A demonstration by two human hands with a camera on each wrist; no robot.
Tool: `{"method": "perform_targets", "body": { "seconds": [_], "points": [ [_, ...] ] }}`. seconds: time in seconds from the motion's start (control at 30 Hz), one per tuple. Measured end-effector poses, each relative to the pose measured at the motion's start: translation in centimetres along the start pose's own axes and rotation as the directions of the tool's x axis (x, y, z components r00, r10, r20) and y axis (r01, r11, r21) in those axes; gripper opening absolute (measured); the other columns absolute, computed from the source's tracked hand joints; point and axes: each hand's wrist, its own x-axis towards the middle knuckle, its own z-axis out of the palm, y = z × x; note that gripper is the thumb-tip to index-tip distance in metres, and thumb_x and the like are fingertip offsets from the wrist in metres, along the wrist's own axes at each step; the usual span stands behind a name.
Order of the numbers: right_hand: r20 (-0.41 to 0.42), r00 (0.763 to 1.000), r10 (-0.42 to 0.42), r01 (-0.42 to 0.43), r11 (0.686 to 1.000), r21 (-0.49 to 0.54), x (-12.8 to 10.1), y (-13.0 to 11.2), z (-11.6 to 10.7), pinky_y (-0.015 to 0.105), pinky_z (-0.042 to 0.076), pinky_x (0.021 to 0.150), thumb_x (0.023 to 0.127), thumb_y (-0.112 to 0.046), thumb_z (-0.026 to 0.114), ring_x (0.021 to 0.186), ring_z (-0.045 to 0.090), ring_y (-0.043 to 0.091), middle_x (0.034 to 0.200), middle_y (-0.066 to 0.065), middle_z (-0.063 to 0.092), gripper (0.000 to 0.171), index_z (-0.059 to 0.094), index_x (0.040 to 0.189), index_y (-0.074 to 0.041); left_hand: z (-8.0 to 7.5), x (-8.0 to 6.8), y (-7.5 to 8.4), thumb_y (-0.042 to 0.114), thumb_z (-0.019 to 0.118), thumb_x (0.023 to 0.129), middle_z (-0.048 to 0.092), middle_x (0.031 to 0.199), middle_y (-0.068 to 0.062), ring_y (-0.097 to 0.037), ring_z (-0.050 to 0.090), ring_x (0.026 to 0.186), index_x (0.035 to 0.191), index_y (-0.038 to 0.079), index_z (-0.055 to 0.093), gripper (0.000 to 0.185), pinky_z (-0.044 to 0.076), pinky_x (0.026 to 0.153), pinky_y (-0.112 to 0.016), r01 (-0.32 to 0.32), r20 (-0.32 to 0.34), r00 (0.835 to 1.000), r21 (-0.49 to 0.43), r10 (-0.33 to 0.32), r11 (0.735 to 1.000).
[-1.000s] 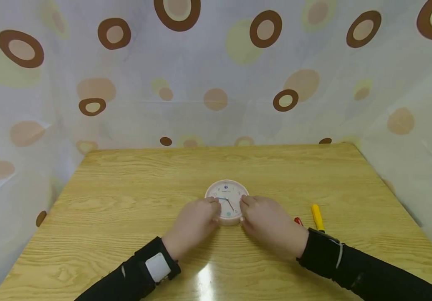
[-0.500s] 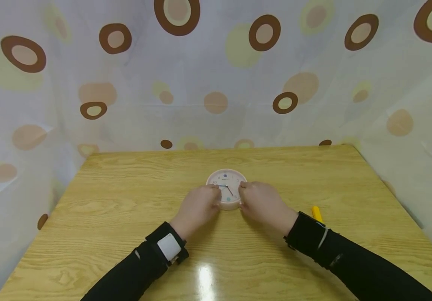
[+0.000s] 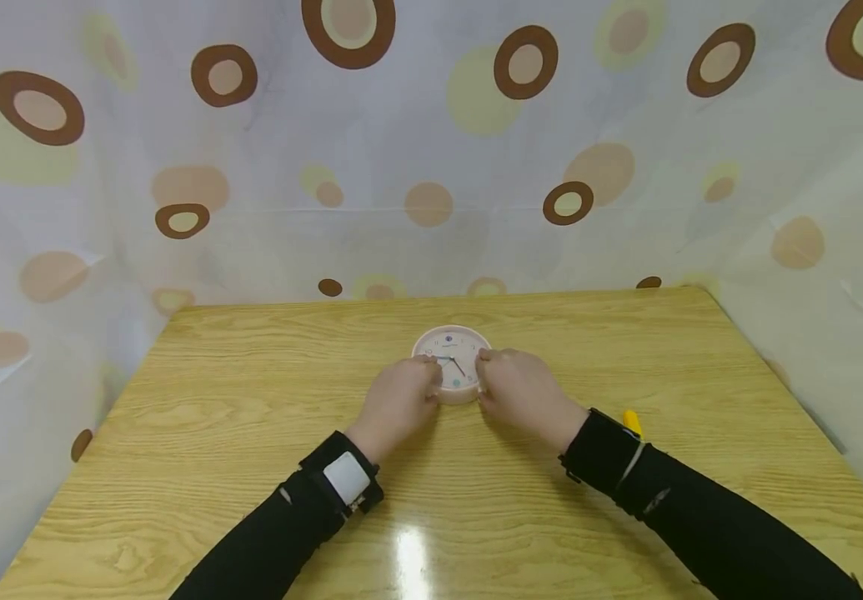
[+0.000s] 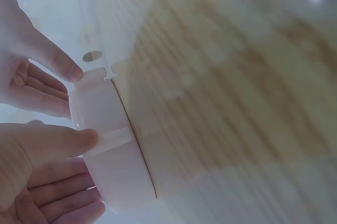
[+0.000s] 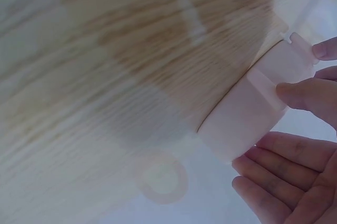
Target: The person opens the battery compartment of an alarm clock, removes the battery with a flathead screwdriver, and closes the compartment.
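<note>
since a second earlier the clock [image 3: 451, 363] had slid farther from the person across the wooden table [image 3: 213, 433], both hands going with it and the right sleeve [image 3: 701, 525] now covering most of the yellow pen [image 3: 632, 421]. the left hand [image 3: 397, 402] pinched the clock's left rim, thumb [image 4: 63, 141] curled on its edge; the right hand [image 3: 517, 390] gripped the right rim likewise. the clock lay face up near the table's middle. behind hung a spotted curtain [image 3: 431, 142].
</note>
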Motion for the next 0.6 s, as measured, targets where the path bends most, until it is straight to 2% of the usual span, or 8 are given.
{"method": "perform_targets", "body": {
  "seconds": [0.33,0.6],
  "points": [
    [0.021,1.0,0.013,-0.013,1.0,-0.01,0.09,0.11,-0.18,0.037,0.062,0.068,0.088,-0.016,0.083,0.076,0.07,0.024,0.104,0.015,0.078,0.026,0.075,0.105,0.002,0.24,0.41,0.0,0.004,0.076,0.093,0.08,0.109,-0.009,-0.02,0.073,0.085,0.097,0.006,0.079,0.006,0.063,0.078,-0.037,0.006,0.006,1.0,0.019,-0.006,1.0],
    [0.026,0.999,0.019,-0.02,1.0,0.015,0.23,0.15,-0.12,0.036,0.06,0.066,0.087,-0.017,0.084,0.072,0.066,0.021,0.095,0.01,0.075,0.023,0.073,0.099,-0.001,0.21,0.41,0.02,0.005,0.078,0.093,0.08,0.11,-0.01,-0.02,0.074,0.087,0.1,0.006,0.08,0.007,0.064,0.082,-0.037,0.019,0.016,1.0,0.01,-0.019,1.0]
  ]
}}
